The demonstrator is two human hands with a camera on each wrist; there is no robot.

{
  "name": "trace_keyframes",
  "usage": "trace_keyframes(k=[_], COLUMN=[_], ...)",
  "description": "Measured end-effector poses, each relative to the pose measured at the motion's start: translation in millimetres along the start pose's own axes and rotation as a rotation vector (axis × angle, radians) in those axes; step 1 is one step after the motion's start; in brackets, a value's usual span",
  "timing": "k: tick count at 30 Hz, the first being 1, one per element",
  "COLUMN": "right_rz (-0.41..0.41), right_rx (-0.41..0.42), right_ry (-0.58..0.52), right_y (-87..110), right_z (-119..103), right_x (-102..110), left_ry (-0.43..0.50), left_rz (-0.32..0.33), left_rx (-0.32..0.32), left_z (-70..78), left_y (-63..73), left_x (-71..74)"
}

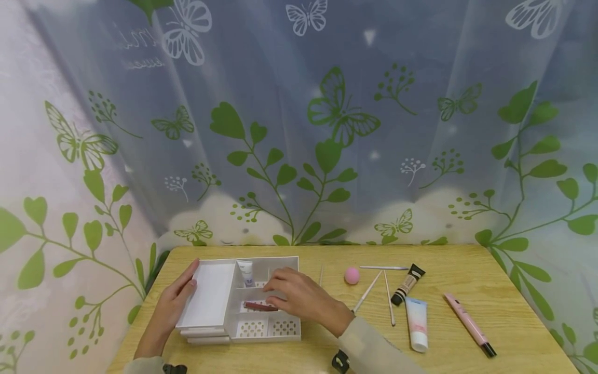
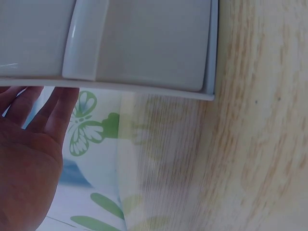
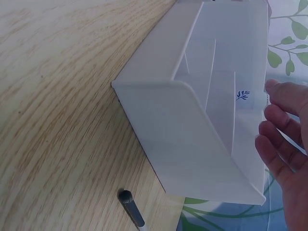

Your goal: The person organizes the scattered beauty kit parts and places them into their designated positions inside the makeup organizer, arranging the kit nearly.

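Note:
A white organizer box (image 1: 208, 293) stands at the left of the table, with a flat lid-like top on its left and open compartments on its right. My left hand (image 1: 176, 304) rests its fingers along the box's left side; they reach against its edge in the left wrist view. My right hand (image 1: 299, 296) hovers over the compartments, its fingers loosely bent, with nothing seen between them in the right wrist view. Just below its fingertips a dark red lip-gloss-like tube (image 1: 260, 307) lies in the middle compartment. A small white tube (image 1: 246, 274) stands in the back compartment.
Right of the box lie a pink sponge ball (image 1: 351, 276), several thin white brushes (image 1: 366, 292), a black-and-beige tube (image 1: 408, 284), a white-and-blue tube (image 1: 417, 324) and a pink tube with a black cap (image 1: 469, 324). A printed curtain (image 1: 280, 156) hangs behind the table.

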State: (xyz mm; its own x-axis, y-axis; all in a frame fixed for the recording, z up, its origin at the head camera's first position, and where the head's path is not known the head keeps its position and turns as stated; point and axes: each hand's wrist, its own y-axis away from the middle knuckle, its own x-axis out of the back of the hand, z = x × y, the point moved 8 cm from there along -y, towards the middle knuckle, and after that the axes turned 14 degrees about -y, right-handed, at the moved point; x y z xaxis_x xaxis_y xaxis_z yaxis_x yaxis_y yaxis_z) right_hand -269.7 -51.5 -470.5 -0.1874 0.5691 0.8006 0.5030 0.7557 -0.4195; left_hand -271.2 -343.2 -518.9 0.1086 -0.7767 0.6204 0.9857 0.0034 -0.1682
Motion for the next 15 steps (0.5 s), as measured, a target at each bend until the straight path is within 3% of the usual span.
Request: trace_keyframes(k=[6,15], right_rz=[0.017,0.012], right_rx=[0.026,-0.006], right_ry=[0.015,-0.006], right_y=[1.8,6.4], right_z=[0.2,4.5], right_x=[1.8,7.0], left_ry=[0.004,0.002], left_rz=[-0.003,0.003], left_rx=[0.007,0.002], left_z=[0.3,-0.3], left_y=[1.0,0.4], left_x=[-0.2,0.2])
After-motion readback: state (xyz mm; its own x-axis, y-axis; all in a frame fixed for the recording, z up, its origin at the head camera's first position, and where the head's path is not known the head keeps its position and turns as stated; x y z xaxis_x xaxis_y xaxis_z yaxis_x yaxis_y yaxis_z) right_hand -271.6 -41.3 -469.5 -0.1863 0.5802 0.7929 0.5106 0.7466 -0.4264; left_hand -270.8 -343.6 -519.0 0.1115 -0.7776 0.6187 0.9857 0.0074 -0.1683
